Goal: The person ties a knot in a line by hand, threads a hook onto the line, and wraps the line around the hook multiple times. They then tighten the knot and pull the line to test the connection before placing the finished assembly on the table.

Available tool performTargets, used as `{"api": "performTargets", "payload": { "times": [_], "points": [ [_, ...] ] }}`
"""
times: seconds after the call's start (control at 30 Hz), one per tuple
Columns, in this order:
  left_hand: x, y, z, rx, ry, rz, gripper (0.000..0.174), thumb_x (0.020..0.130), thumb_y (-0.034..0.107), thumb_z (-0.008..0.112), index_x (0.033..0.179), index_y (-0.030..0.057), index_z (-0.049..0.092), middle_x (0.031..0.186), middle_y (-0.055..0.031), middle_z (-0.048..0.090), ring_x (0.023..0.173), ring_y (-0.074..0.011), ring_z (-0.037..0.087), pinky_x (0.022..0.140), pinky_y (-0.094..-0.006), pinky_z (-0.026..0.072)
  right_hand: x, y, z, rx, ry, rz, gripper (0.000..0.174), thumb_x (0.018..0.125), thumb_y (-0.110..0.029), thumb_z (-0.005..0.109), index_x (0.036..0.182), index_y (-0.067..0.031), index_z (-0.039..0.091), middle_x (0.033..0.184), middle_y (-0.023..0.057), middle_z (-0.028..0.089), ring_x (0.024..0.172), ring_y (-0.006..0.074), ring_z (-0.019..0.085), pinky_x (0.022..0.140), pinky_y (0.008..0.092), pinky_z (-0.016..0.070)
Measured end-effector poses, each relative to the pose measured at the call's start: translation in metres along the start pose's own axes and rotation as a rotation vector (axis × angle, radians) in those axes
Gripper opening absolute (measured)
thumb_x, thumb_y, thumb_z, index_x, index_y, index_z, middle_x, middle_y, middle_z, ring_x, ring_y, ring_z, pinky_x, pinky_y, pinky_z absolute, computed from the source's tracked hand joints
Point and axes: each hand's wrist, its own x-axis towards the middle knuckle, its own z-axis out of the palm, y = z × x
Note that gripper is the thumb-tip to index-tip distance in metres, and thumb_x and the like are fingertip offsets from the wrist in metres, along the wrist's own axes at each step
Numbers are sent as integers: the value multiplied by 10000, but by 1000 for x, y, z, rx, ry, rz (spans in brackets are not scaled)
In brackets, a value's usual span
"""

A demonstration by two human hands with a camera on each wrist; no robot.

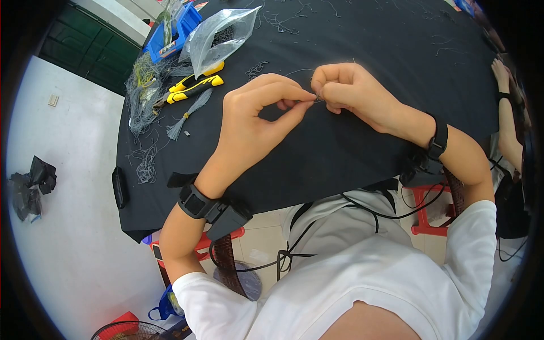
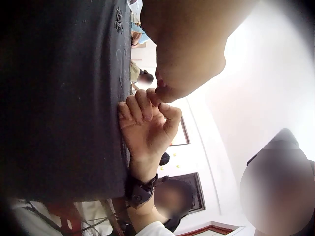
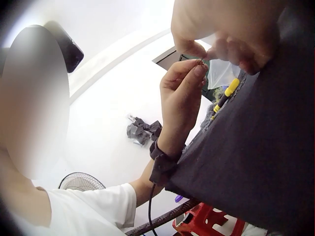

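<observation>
Over the black-covered table (image 1: 362,153), the two hands meet at their fingertips. The left hand (image 1: 255,113) pinches a tiny piece (image 1: 318,98) between thumb and index finger. Against it, the right hand (image 1: 357,93) pinches too, its other fingers curled in. A thin grey strand (image 1: 297,71) arcs away behind the fingertips. In the right wrist view the tiny piece (image 3: 201,63) looks brownish at the left fingertips; its exact kind cannot be told, as the fingers cover most of it. The left wrist view shows the right hand (image 2: 147,128) from the palm side.
Left of the hands lie yellow-and-black pliers (image 1: 195,89), a tied bundle of grey strands (image 1: 187,116) and loose tangled strands (image 1: 146,164). Behind them are a clear plastic bag (image 1: 243,34) and a blue bin (image 1: 187,22). Another person's arm (image 1: 507,127) shows at the right edge.
</observation>
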Motion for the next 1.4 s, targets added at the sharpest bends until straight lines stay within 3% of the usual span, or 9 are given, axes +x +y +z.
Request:
{"api": "performTargets", "payload": {
  "times": [0.27,0.37,0.57,0.87,1.07,1.27,1.4],
  "points": [
    [1,-1,1,-7,6,-12,120,679,-34,690,785,15,667,764,-53,643,619,-108,567,574,-222,462,0,2,-2,-16,4,-3,81,767,-91,477,744,-44,539,631,-41,443,556,50,356,551,213,314],
    [0,-2,1,-36,2,-20,121,695,-35,680,805,14,669,766,-46,642,630,-96,563,587,-216,457,2,5,-3,19,4,-3,176,800,-208,561,721,-53,587,598,-44,433,565,47,375,546,205,312],
    [-3,-4,-2,-169,-26,-212,129,775,-23,644,902,-1,658,827,-18,617,718,-51,526,664,-189,411,0,3,-4,178,-14,14,87,808,-130,528,795,-52,564,602,-70,383,523,26,297,546,212,278],
    [-4,-6,-2,-114,-29,-194,132,769,-24,647,899,-1,655,830,-16,615,715,-51,525,668,-191,411,2,6,-3,89,-3,3,110,821,-159,553,792,-55,574,653,-60,452,541,18,324,552,205,293],
    [-3,-6,0,-100,-39,-145,125,736,-20,649,854,16,664,769,-19,628,667,-63,534,624,-202,436,1,5,-2,-43,24,-4,182,823,-226,564,768,-55,593,605,-56,424,559,47,360,543,207,307],
    [-3,-4,2,-518,46,-493,118,810,22,638,919,-22,633,826,-31,640,739,-50,584,657,-170,448,0,-2,-3,89,9,51,215,838,-228,536,785,-31,602,618,-29,482,547,44,397,536,190,323],
    [-3,-8,-1,-519,80,-558,139,822,53,635,947,-7,620,846,-34,634,763,-58,578,679,-177,430,-1,-7,-5,-73,-39,2,209,849,-212,527,784,-31,607,636,-14,529,553,38,439,524,182,344]
  ]
}}
